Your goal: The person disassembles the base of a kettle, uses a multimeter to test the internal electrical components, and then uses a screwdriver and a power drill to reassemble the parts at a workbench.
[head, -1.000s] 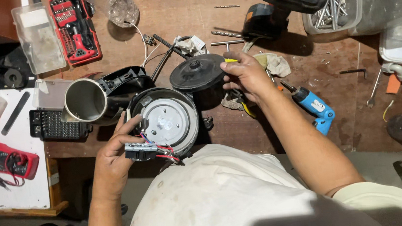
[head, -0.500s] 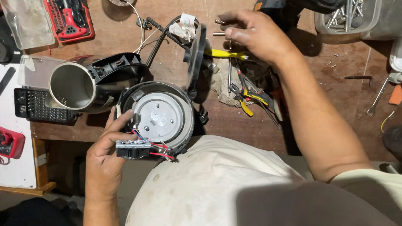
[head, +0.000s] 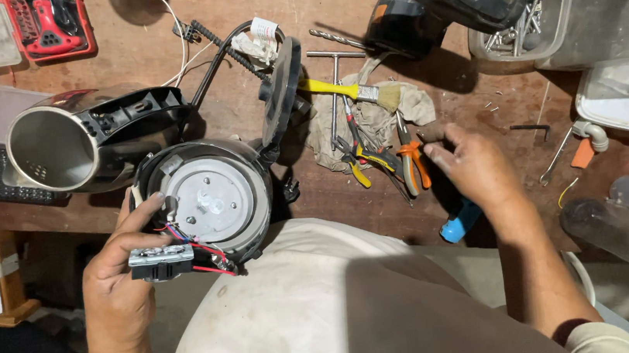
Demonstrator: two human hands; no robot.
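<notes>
The left hand [head: 120, 286] was closed around a small grey switch block [head: 161, 261], thumb on top and fingers under it. Red and blue wires [head: 197, 243] ran from the block, at about 1 o'clock, into the upturned kettle base [head: 212, 203], which lay against the person's lap at the workbench [head: 234, 6] edge. The base looked opened up, its switch drawn out on the leads.

The right hand [head: 473, 164], at 3 o'clock from the base, hovered with fingers curled; whether they pinched anything small could not be told. Just at its 9 o'clock lay orange-handled pliers [head: 410, 162] and yellow-handled pliers [head: 360, 165] on a rag [head: 371, 120].

Taking a tool would probably call for a clean pick from that crossed pile while the left hand kept the wires slack.
</notes>
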